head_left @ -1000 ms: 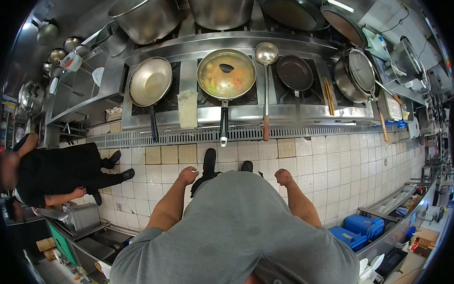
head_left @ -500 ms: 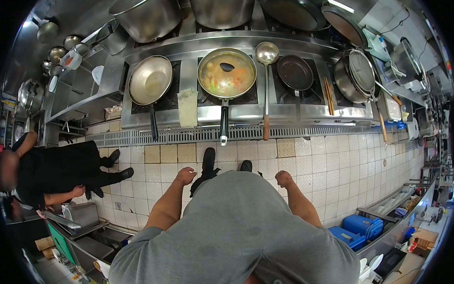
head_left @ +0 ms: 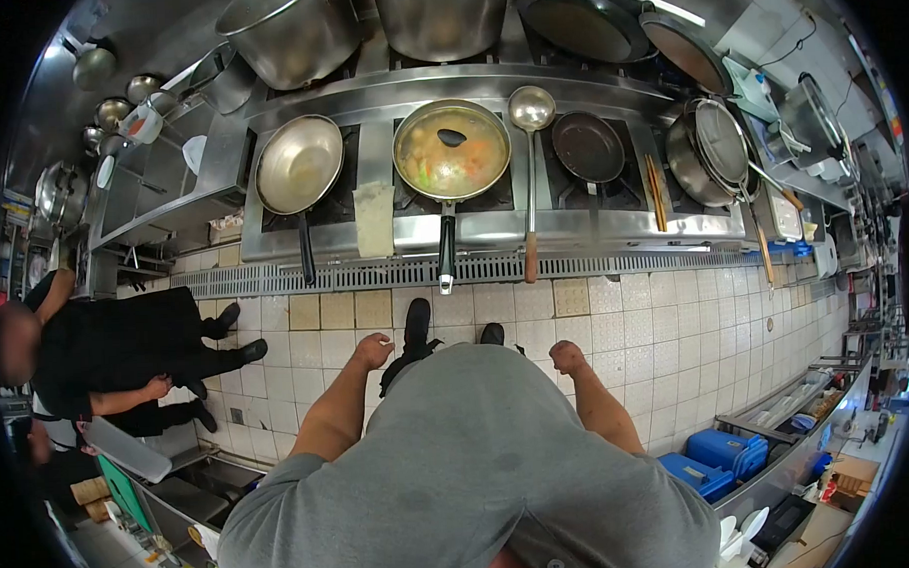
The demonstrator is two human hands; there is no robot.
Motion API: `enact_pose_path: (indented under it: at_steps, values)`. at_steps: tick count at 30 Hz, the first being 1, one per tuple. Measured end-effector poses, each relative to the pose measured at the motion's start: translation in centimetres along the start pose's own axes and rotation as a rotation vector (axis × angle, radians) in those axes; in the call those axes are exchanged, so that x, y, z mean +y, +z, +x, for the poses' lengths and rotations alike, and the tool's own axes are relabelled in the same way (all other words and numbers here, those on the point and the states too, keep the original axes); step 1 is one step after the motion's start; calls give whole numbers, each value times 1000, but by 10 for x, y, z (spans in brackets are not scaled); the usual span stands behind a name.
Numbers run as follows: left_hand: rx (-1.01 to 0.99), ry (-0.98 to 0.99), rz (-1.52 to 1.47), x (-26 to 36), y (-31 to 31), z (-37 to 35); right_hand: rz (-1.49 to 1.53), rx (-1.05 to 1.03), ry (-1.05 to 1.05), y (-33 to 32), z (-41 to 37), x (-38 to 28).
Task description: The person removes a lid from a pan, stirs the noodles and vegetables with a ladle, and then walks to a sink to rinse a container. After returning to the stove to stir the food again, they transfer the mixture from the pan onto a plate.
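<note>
My left hand (head_left: 376,351) hangs beside my body over the tiled floor, its fingers loosely curled with nothing seen in them. On the other side my right hand (head_left: 568,357) is closed in a fist, also away from any object. In front of me a covered frying pan (head_left: 452,154) sits on the stove, with orange and green food showing through its steamy glass lid. Left of it lies a folded cloth (head_left: 374,220), then an uncovered frying pan (head_left: 299,164). To the right are a long-handled ladle (head_left: 532,109) and a small dark pan (head_left: 588,147).
Large pots (head_left: 291,34) stand at the back. Chopsticks (head_left: 657,192) and a pot with strainers (head_left: 710,150) are at the stove's right. A co-worker in black (head_left: 126,341) stands at left, another person behind. Blue bins (head_left: 726,455) stand behind me on the right.
At the left, the grey container by the co-workers has shifted and tilted, and more of the second person's legs shows. My hands have stayed in place; the view has shifted slightly.
</note>
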State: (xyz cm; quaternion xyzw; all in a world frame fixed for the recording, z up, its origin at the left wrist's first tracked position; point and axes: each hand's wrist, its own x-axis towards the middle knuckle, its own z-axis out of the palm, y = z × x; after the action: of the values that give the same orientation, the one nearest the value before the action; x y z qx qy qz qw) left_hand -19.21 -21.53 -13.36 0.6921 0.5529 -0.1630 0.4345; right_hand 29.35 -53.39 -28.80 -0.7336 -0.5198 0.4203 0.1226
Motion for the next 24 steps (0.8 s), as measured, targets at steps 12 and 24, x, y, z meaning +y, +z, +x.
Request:
enact_pose_path:
  at_steps: [12,24]
  values:
    - [-10,4,-15,-14,12,6,-683,-144,-134,-20,-12,-43]
    - [14,36,5,-7,10,7,51,53,9,16,5,12]
